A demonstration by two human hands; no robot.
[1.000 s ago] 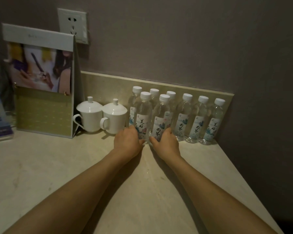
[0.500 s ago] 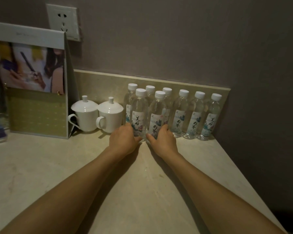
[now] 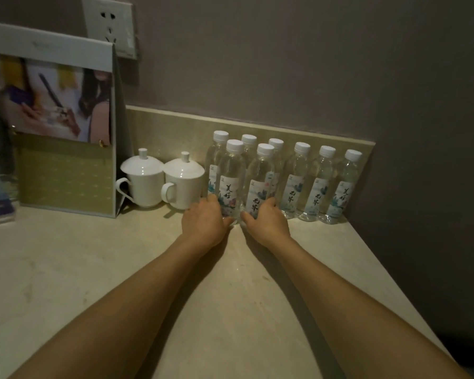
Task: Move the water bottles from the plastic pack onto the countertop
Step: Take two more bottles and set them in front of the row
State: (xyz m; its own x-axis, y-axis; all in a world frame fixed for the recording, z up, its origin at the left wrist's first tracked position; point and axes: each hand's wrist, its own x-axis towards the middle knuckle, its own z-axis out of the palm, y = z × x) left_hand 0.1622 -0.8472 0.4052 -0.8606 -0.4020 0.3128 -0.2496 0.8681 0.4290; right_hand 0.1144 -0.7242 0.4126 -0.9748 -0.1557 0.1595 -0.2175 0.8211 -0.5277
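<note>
Standing on the beige stone desk (image 3: 66, 269), eight clear plastic water bottles with white caps: the left hand (image 3: 204, 221) and right hand (image 3: 267, 224) each grip one front bottle (image 3: 231, 181) (image 3: 259, 187) low down.

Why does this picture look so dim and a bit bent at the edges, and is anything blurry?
Head view: the light is low and warm, so the wall looks murky; the arms throw soft shadows on the countertop; the wide lens bows the card stand and socket; the bottles and both hands, left and right, are fairly sharp, while the stand's photo is soft.
</note>
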